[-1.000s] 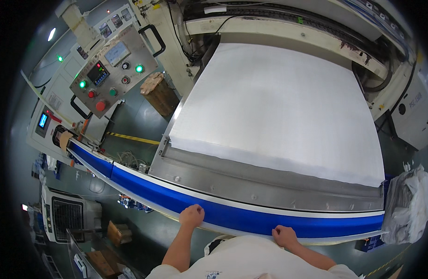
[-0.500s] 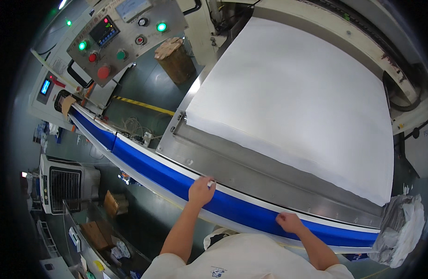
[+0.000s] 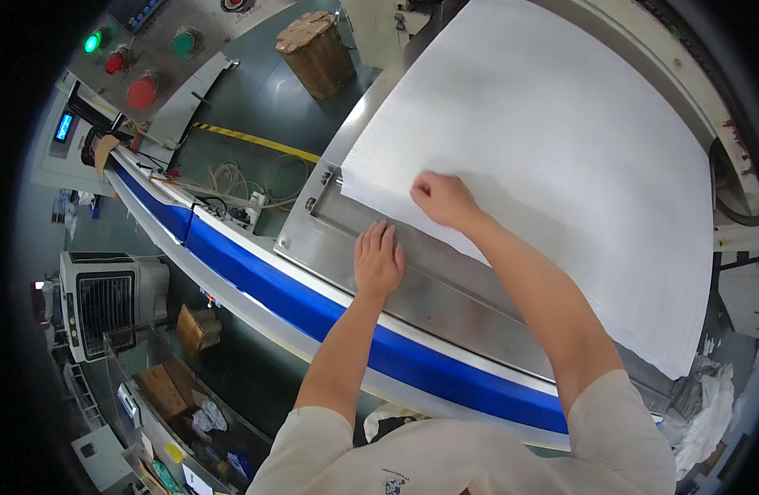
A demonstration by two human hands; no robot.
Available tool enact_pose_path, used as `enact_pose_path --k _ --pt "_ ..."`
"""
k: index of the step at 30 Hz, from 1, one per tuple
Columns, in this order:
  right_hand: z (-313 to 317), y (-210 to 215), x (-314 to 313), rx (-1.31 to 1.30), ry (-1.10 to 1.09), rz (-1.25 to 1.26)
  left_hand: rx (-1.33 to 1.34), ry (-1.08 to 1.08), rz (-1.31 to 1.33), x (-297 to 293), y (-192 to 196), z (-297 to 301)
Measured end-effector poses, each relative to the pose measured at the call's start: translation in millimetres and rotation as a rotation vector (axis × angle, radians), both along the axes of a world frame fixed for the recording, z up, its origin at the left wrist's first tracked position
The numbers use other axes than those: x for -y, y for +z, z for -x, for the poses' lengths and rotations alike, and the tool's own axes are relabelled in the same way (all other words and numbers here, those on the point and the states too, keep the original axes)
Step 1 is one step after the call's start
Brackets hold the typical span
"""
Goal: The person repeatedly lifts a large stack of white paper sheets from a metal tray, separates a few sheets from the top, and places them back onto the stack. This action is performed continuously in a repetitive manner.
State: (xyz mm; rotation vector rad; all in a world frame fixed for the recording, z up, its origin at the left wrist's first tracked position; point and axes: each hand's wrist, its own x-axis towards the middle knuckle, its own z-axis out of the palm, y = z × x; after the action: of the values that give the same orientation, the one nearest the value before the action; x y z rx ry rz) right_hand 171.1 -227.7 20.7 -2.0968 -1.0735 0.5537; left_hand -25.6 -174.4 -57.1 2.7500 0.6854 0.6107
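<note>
A broad white sheet (image 3: 577,157) with faint fine lines, perhaps a stack of sheets, covers most of the machine's steel bed (image 3: 445,309). My left hand (image 3: 379,260) lies on the bare steel near the sheet's front edge, fingers stretched out and holding nothing. Over the sheet's near left part is my right hand (image 3: 445,200), its fingers curled closed; whether anything is inside them is hidden. My right forearm reaches across the sheet's front edge.
A blue padded rail (image 3: 264,276) runs along the front, against my body. At upper left is a control panel (image 3: 169,66) with buttons. A wooden stump (image 3: 316,56) stands on the floor behind; an air cooler (image 3: 107,305) is at left. Crumpled plastic (image 3: 705,408) sits at right.
My left hand has moved from the front rail onto the steel bed, its fingers now extended. My right hand has swung from the rail up and left over the white sheet. The view has shifted.
</note>
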Motion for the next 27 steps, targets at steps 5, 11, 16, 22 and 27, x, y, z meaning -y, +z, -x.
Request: enact_pose_path --k 5,11,16,22,27 --pt "-6.9 -13.1 -65.5 0.067 0.025 0.052 0.023 0.007 0.012 -3.0 2.1 -1.0" --pt "-12.8 -23.4 -78.7 0.153 0.001 0.016 0.005 0.003 0.038 -4.3 3.1 -2.3" --pt "-15.1 -30.7 -75.3 0.202 -0.049 0.011 0.059 0.027 0.138 -15.1 0.9 -9.7" --pt "-12.4 -28.9 -77.0 0.287 -0.040 -0.062 0.177 0.096 -0.188 -90.1 24.0 -43.4" --pt "-18.7 -40.4 -79.1 0.377 -0.041 -0.068 0.086 0.019 -0.288 -116.7 16.4 -48.8"
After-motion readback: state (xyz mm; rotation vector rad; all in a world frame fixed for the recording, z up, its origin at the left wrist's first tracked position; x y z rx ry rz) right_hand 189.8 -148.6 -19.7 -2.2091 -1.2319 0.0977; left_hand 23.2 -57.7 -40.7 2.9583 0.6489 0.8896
